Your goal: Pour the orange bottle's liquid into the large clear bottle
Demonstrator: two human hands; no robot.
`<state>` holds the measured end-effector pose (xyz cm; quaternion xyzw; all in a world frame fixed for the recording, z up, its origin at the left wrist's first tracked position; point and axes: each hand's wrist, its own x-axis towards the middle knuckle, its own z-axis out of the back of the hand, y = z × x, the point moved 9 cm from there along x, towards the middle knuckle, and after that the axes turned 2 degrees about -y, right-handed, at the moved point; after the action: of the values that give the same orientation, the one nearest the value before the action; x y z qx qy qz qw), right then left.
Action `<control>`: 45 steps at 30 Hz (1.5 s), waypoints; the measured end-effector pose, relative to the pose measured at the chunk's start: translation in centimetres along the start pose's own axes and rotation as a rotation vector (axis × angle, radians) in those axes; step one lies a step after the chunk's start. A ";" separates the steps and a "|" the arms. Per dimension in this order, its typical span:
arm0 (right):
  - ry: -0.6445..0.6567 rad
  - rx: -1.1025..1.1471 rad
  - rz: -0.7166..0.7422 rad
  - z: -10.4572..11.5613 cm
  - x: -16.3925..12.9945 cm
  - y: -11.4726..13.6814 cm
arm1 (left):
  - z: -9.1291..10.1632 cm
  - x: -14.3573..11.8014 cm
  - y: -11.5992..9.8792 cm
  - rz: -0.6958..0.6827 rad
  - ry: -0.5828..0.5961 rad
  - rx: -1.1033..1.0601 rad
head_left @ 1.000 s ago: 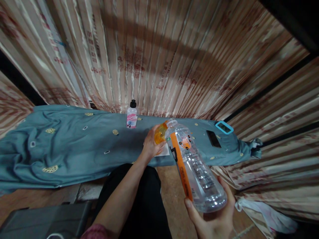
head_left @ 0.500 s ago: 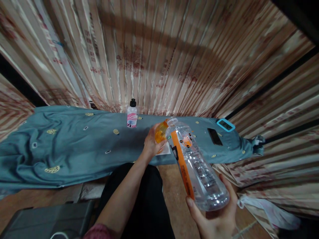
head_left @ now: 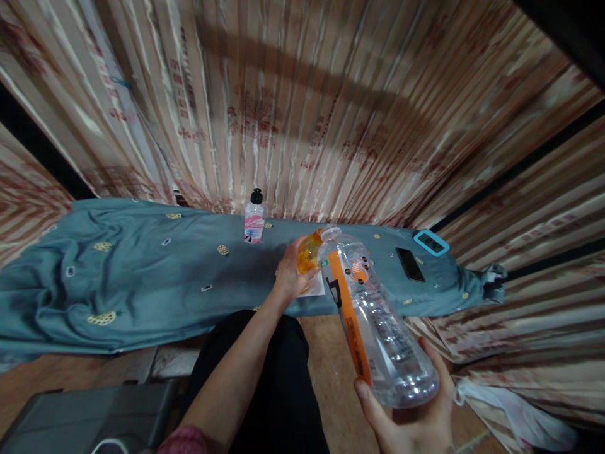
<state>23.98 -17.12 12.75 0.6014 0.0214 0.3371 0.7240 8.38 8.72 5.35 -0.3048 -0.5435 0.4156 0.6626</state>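
My right hand [head_left: 411, 413] grips the base of a large clear plastic bottle [head_left: 378, 315] with an orange and white label. The bottle is tilted, its uncapped neck pointing up and left. Wrapped by my left hand [head_left: 290, 274] is a small bottle of orange-yellow see-through material [head_left: 309, 252]. Its upper end sits against or right beside the big bottle's mouth; I cannot tell whether they touch. Below my left hand, a white sheet of paper [head_left: 316, 287] lies partly hidden on the cloth.
A teal cloth with pineapple prints [head_left: 155, 271] covers the narrow table. On it are a black-capped bottle with a pink label [head_left: 254, 221], a dark phone [head_left: 410, 265] and a blue-framed digital clock [head_left: 431, 242]. A pleated curtain [head_left: 283, 113] hangs behind. A grey box [head_left: 89, 413] stands lower left.
The view has shifted slightly, so everything sits a little further right. Both hands keep their hold on the two bottles, with nearly the same pose.
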 end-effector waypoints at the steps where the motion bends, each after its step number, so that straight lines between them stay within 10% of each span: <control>1: 0.004 -0.007 -0.008 0.0 0.0 0.0 | 0.0 0.0 -0.1 -0.006 -0.001 -0.001; 36: 0.080 -0.093 0.320 0.8 0.9 -1.4 | 0.0 0.0 -0.7 0.000 0.016 -0.046; 45: 0.032 -0.094 0.214 0.3 0.4 0.2 | 0.1 0.1 -0.6 0.002 0.001 -0.039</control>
<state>24.37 -17.18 13.15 0.5601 -0.0472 0.4228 0.7108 8.42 8.46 5.95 -0.3183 -0.5509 0.4054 0.6564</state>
